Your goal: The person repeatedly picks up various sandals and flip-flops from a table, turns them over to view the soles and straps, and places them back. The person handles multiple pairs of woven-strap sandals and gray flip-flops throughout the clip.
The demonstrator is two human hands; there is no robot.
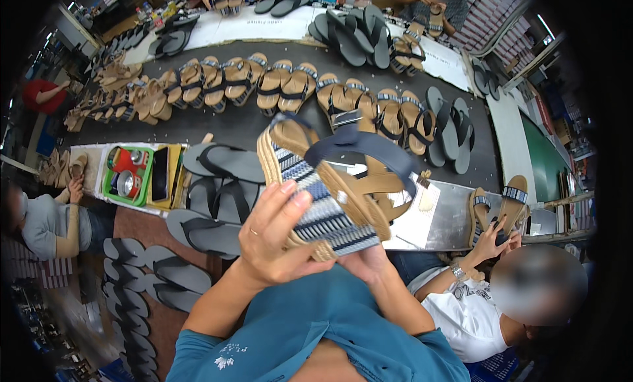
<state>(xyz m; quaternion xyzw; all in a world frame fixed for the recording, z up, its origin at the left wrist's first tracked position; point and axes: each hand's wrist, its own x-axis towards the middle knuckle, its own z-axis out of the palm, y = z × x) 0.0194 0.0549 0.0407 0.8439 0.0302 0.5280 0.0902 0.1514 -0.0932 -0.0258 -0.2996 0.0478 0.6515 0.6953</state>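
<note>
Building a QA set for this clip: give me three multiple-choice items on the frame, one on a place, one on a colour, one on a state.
1. Where do the rows of tan sandals lie?
A. on the dark belt beyond the hands
B. in the green tray
C. on the person's lap

2. What colour is the tray holding metal tins?
A. red
B. green
C. white

3. How is the wedge sandal held?
A. lying flat on the belt
B. in one hand only
C. lifted in both hands

Key:
1 A: the pairs sit in lines on the dark belt.
2 B: its rim is bright green.
3 C: the left hand grips its striped side, and the right hand supports it from below, clear of any surface.
</note>
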